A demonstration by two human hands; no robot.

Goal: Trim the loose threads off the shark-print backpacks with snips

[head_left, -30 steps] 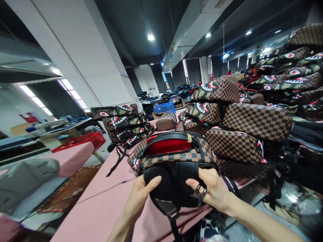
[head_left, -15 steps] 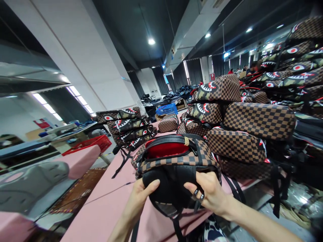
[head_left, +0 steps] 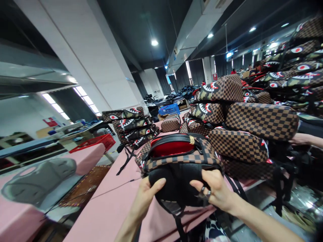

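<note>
A brown-and-black checkered backpack (head_left: 174, 162) lies in front of me with its black straps toward me. Its top opening is unzipped and shows a red lining (head_left: 173, 149). My left hand (head_left: 152, 191) is closed on the left padded shoulder strap, thumb on top and fingers hidden beneath. On the other side my right hand (head_left: 217, 190), wearing dark rings, grips the right padded strap between thumb and bent fingers. Webbing hangs from the straps over the pink table (head_left: 101, 208).
Stacked checkered backpacks (head_left: 261, 121) stand close on the right, with a taller pile (head_left: 300, 69) behind. Another stack (head_left: 131, 126) is at the left. Farther back sits a blue crate (head_left: 169, 109). A grey chair (head_left: 42, 181) and red crate (head_left: 93, 143) are left. Another person's arm (head_left: 309, 139) reaches in at right.
The scene has shifted slightly to the right in view. Another person's arm has appeared at the right edge. Both my hands keep their hold on the straps.
</note>
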